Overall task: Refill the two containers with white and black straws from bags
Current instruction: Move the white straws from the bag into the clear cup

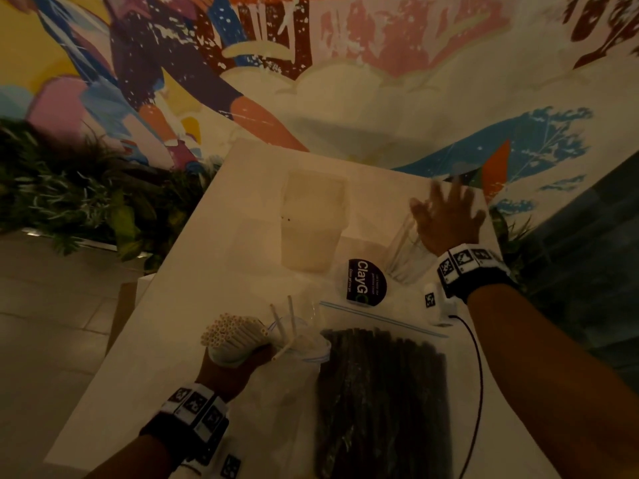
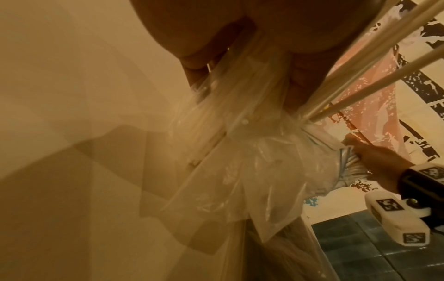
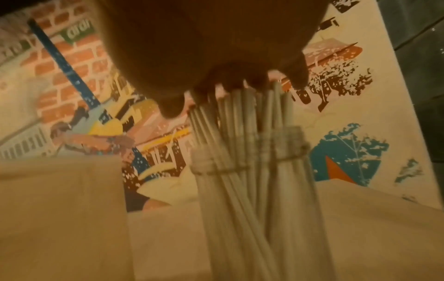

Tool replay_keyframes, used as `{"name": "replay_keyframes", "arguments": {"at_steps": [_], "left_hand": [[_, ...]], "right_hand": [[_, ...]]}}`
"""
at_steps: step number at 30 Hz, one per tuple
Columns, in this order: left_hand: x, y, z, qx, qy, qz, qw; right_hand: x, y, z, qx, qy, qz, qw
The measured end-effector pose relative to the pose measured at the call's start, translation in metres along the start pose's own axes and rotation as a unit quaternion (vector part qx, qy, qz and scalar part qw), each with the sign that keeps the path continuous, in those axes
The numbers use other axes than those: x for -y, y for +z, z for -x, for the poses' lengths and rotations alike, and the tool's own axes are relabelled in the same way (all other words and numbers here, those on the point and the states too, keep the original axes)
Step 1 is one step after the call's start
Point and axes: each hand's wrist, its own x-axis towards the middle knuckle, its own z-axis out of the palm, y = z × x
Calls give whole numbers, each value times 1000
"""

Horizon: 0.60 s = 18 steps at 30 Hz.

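The left hand (image 1: 235,366) was wrapped around a bunch of white straws (image 1: 230,335) that still sat partly inside a crinkled clear bag (image 1: 304,344). The open ends of the straws pointed up and away from the person, and a few loose straws stuck out of the bag beside the bunch. The bag lay on the white tabletop (image 1: 179,357), near the person. Just to the right of it lay a second clear bag (image 1: 383,395) full of black straws, flat on the tabletop with its zip edge facing away. The right hand (image 1: 446,216) was farther back on the right side, with its fingers spread wide over the top of a clear container (image 1: 403,252). In the right wrist view the fingertips (image 3: 298,76) pressed down on the tops of the white straws standing in that container (image 3: 250,152). Another container (image 1: 313,219), pale and cloudy, stood to the left of it, near the middle of the tabletop. A round black sticker (image 1: 366,283) lay between the containers and the bags. A bright painted wall (image 1: 345,81) stood behind the tabletop, with green plants (image 1: 69,188) to the left.
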Motion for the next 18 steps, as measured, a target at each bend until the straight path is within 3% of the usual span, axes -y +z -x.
{"name": "replay_keyframes", "arguments": {"at_steps": [2, 4, 8, 9, 12, 18], "left_hand": [[0, 1, -2, -6, 11, 0, 1000], [0, 2, -2, -4, 28, -8, 1000], [8, 0, -3, 5, 9, 5, 1000], [10, -1, -4, 11, 7, 2, 1000], [15, -3, -5, 10, 5, 2, 1000], [14, -4, -5, 8, -24, 19, 1000]], "right_hand": [[-2, 8, -2, 83, 7, 50, 995], [1, 5, -4, 78, 22, 29, 996], [10, -2, -5, -104, 5, -55, 993], [10, -1, -6, -102, -11, -46, 994], [7, 8, -7, -15, -19, 18, 1000], [9, 13, -11, 19, 38, 18, 999]]}}
